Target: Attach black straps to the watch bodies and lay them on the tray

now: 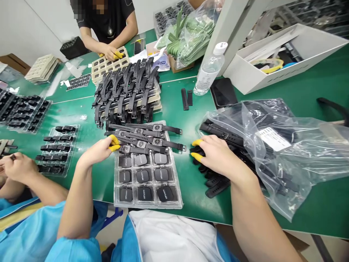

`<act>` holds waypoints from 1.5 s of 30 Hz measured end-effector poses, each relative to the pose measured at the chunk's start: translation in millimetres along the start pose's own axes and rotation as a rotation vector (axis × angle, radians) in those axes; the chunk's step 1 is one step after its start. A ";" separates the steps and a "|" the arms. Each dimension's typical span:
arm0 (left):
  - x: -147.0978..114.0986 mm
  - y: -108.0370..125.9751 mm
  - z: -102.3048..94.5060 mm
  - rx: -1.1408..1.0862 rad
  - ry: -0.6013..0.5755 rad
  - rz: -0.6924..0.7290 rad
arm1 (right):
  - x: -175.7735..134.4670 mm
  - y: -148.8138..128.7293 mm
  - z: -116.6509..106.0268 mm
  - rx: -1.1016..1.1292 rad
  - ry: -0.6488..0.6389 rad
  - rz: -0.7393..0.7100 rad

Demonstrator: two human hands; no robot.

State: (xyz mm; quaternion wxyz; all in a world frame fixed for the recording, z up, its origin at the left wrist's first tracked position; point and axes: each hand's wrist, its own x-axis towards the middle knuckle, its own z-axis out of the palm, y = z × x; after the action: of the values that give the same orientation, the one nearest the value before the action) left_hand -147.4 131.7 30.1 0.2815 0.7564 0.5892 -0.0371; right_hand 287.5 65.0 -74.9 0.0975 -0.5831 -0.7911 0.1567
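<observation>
My left hand [98, 150], with yellow finger covers, closes its fingertips on the near end of a smartwatch [125, 149] on a clear plastic tray [148, 206]. Several watches with black straps lie face down across the tray's far part. Its nearer cells hold dark square watch cases [144, 193] without visible straps. To the right, my right hand [215, 154], also with yellow finger covers, has thumb and finger apart over a pile of black watch straps [218, 187]. Some strap ends show between those fingers. More straps spill from a clear plastic bag [297, 145].
Stacked trays of strapped watches [128, 87] stand behind my tray. A water bottle [209, 71], a dark phone-like slab [224, 92], two loose straps [187, 99] and a white box [275, 72] lie beyond. Co-workers' hands show at left [20, 167] and across the table [111, 52].
</observation>
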 end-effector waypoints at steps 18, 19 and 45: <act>-25.1 138.9 83.2 0.570 0.172 0.464 | 4.5 -35.8 -8.5 0.390 0.640 -0.091; -22.7 145.6 87.8 0.620 0.162 0.476 | 3.6 -40.0 -7.5 0.419 0.652 -0.115; 13.9 127.8 99.6 -0.319 0.257 0.803 | -6.8 -110.8 3.3 1.779 -0.223 0.053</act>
State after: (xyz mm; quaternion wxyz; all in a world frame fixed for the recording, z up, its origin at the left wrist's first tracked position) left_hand 0.9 78.2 -9.9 0.3114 0.8707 0.2775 0.2605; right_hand 189.6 28.0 -37.8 0.4323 -0.2914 -0.3683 0.7697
